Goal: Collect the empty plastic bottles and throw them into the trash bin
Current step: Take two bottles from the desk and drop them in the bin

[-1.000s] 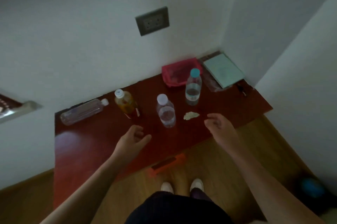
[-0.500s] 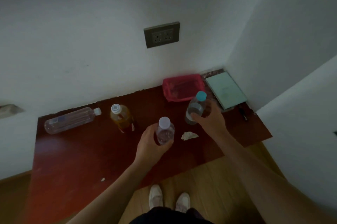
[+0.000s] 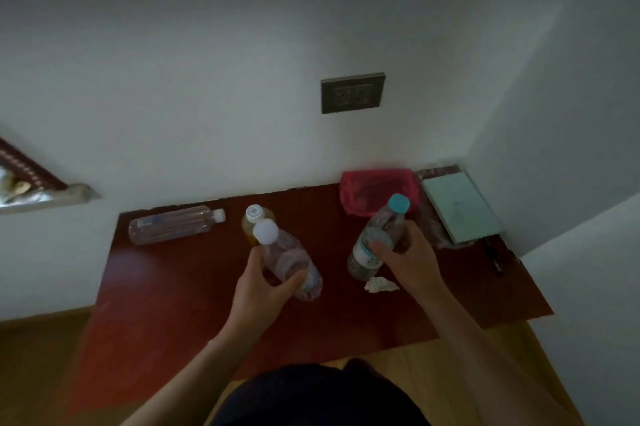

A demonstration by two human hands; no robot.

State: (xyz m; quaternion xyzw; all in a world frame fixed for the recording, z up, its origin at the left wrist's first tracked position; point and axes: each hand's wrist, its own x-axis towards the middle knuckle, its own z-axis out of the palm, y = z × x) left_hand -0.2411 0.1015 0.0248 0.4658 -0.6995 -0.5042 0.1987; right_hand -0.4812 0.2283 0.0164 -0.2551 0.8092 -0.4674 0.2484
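My left hand grips a clear plastic bottle with a white cap, lifted and tilted above the dark red table. My right hand holds a clear bottle with a blue cap, also tilted off the table. A long clear bottle with a white cap lies on its side at the back left by the wall. An amber bottle with a white cap stands behind the left-hand bottle, partly hidden by it. No trash bin is in view.
A red plastic bag lies at the back of the table. A pale green book rests on clear wrapping in the right corner, with a dark pen beside it. A crumpled white scrap lies under my right wrist. White walls close the back and right.
Both hands reached from the table's front edge to the two standing bottles, closed on them, and lifted and tilted them. The camera view shifted closer and upward.
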